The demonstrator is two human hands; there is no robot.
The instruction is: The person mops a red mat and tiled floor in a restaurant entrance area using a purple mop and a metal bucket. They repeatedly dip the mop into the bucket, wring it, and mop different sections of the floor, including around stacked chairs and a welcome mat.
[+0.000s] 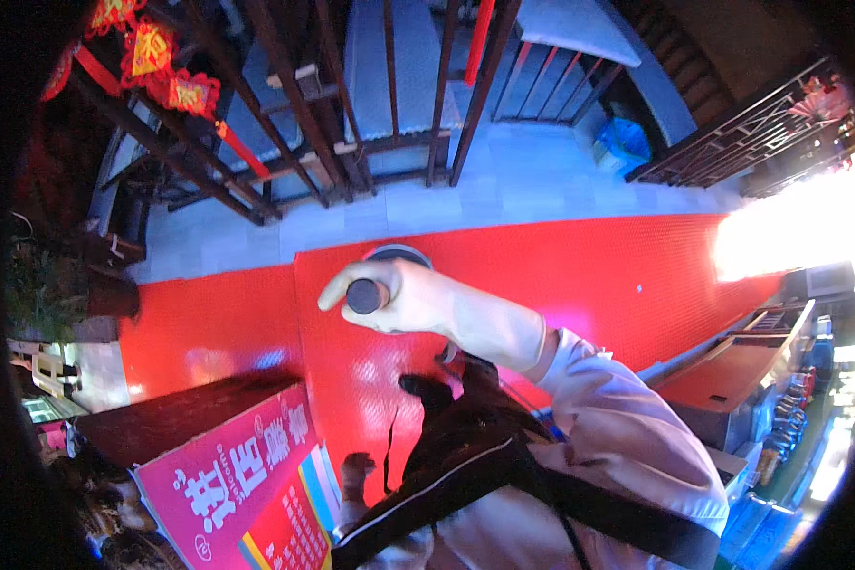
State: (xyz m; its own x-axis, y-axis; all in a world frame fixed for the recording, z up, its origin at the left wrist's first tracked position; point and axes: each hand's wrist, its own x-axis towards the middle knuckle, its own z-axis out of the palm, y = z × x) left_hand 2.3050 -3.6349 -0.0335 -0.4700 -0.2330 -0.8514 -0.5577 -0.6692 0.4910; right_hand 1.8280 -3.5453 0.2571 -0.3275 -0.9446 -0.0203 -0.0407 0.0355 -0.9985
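My right hand [417, 299], in an off-white glove that reaches past the wrist, is wrapped around a rod-like handle [368, 296]. The handle's dark round end faces up towards me, and its lower length is hidden by the hand. Just beyond the knuckles shows part of a dark round thing with a grey rim [399, 253]; whether it joins the handle I cannot tell. Low by my left side hangs my left hand [357, 472], small and dim. Its fingers look partly bent, and nothing can be made out in them. A dark apron [456, 449] covers my front.
Red textured matting [577, 263] runs along the grey tiled floor [513, 164]. Dark wooden bars [313, 107] stand ahead, hung with red-and-gold ornaments [151, 48]. A pink sign [235, 470] bearing writing is at left. A brown counter [712, 370] lies right; a blue-lined bin [621, 144] stands beyond.
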